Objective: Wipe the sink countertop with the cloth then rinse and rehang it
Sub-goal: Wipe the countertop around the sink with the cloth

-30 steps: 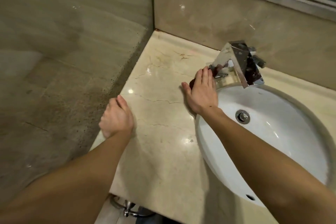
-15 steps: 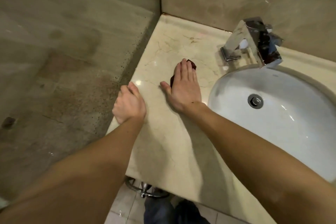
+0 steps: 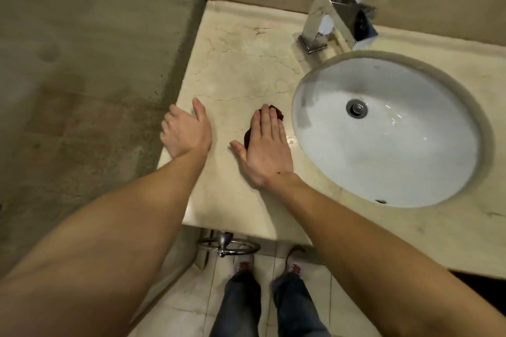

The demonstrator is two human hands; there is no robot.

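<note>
Two bare hands on the marble countertop (image 3: 241,68) right now, and just one cloth (image 3: 277,114) in play: a small dark red one, pinned flat under the right hand (image 3: 264,145). That hand is spread open, four fingers straight and close together, thumb out to the left, palm pressing down, nothing curled around the fabric. Only two bits of the cloth peek out, one past the fingertips and one at the left of the palm (the rest is hidden under the hand). It lies on the counter just left of the single white oval basin (image 3: 397,167), close to the rim but not in it. Over to the left hand (image 3: 186,131): it rests at the counter's left edge, thumb laid along the top, fingers loosely bent over the side by the wall, and it holds nothing. One round drain (image 3: 356,108) sits in the bowl, one angular chrome faucet (image 3: 336,16) stands at the far rim, and one metal towel ring (image 3: 227,245) hangs bare below the near edge, above two shoes (image 3: 243,265) on the tiled floor.
</note>
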